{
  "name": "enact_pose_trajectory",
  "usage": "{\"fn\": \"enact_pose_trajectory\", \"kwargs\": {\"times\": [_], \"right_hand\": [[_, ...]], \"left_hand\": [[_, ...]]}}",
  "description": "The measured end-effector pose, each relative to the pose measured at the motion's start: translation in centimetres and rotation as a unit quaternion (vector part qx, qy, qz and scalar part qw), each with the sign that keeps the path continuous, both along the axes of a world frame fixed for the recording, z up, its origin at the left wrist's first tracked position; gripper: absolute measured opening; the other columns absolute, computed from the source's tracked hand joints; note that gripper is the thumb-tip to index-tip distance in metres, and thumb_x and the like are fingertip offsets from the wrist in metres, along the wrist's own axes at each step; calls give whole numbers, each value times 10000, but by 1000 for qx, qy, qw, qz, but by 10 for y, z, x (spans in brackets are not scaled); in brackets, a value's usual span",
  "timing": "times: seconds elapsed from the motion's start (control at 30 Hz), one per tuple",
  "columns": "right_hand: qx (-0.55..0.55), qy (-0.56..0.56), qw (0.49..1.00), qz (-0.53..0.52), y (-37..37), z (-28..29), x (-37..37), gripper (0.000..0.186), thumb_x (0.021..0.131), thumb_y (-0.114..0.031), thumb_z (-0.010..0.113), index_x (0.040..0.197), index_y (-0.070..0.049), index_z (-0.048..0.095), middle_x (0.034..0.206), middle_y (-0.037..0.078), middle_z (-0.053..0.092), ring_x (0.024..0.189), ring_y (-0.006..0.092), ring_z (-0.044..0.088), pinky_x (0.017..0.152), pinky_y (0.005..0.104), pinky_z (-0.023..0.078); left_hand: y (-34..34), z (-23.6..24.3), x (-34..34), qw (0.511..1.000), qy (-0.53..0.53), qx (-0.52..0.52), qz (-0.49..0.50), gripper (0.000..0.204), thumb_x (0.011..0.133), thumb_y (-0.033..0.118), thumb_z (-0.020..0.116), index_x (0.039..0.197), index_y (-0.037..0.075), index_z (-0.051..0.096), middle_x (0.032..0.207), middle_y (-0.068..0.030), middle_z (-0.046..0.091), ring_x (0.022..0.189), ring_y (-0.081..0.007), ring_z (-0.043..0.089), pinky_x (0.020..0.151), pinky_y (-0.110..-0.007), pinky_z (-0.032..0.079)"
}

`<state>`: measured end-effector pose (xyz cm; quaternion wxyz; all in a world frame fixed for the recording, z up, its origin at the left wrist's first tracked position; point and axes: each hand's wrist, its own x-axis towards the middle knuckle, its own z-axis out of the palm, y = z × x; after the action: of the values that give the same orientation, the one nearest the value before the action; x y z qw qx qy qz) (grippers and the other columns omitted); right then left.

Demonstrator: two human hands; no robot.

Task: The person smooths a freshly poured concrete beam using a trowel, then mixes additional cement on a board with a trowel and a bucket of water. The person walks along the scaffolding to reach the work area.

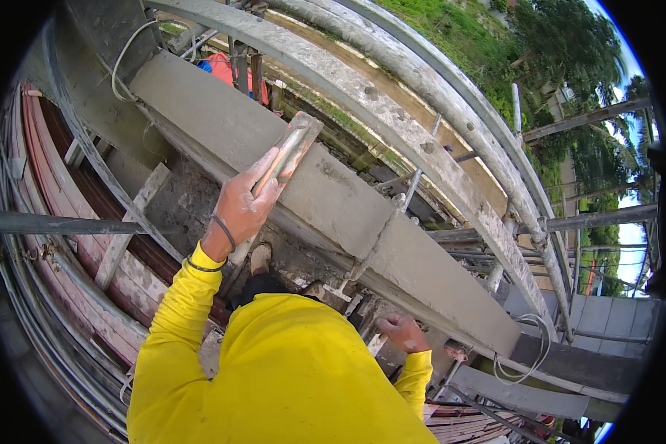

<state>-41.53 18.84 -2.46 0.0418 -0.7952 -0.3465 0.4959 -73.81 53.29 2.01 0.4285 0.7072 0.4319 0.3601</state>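
My left hand (246, 203) is wrapped round a mortar-smeared plastering float (306, 130). The float rests against the smooth grey plastered beam (207, 103), slanting across its top face. Dark bands circle that wrist. Lower right, close to the near side of the beam, my right hand (405, 332) is closed in a fist. A pale flat piece (377, 344) shows beside its fingers; I cannot make out whether the hand grips it. Yellow sleeves cover both arms. A thin pipe (381, 240) crosses the beam between the hands.
Scaffold pipes (451, 159) and a mortar-spattered plank (362, 89) run along the far side. Loops of white cable (525, 355) hang at both beam ends. Red-brown corrugated sheets (74, 200) lie left, under a grey pipe (59, 223). A shoe (260, 259) shows below.
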Motion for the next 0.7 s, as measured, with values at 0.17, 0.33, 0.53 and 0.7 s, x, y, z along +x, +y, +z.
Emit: {"fn": "enact_pose_trajectory", "kwargs": {"times": [0.17, 0.33, 0.53, 0.7], "right_hand": [[347, -95, 932, 56, 145, 116, -42, 186, 866, -162, 759, 1025, -66, 762, 923, 154, 730, 775, 311, 688, 757, 390, 556], [512, -208, 782, 287, 281, 59, -36, 257, 868, -154, 730, 1121, -109, 714, 1091, 141, 685, 977, 372, 672, 813, 461, 563], [417, -256, 730, 477, 351, 31, -47, 259, 887, -171, 685, 1140, -118, 704, 1150, 113, 669, 1042, 323, 673, 860, 433, 574], [385, -250, 720, 521, 366, 22, -46, 229, 882, -178, 679, 1096, -102, 702, 1155, 122, 671, 1047, 329, 674, 872, 438, 575]], "left_hand": [[-15, -4, -3, 997, -32, -19, 63, 530, 968, 100, 561, 1492, 18, 534, 1347, -181, 675, 1201, -207, 649, 1041, -331, 477], [-17, -6, -10, 996, -36, -10, 78, 545, 957, 99, 565, 1490, -3, 518, 1371, -207, 658, 1193, -228, 664, 1011, -319, 497], [-34, -8, -34, 992, -35, -39, 113, 551, 955, 100, 577, 1497, 13, 521, 1365, -199, 665, 1171, -217, 671, 1011, -321, 497], [-45, -18, -47, 988, -32, -43, 142, 548, 959, 98, 581, 1498, 15, 523, 1363, -197, 666, 1171, -215, 670, 1015, -327, 498]]}}
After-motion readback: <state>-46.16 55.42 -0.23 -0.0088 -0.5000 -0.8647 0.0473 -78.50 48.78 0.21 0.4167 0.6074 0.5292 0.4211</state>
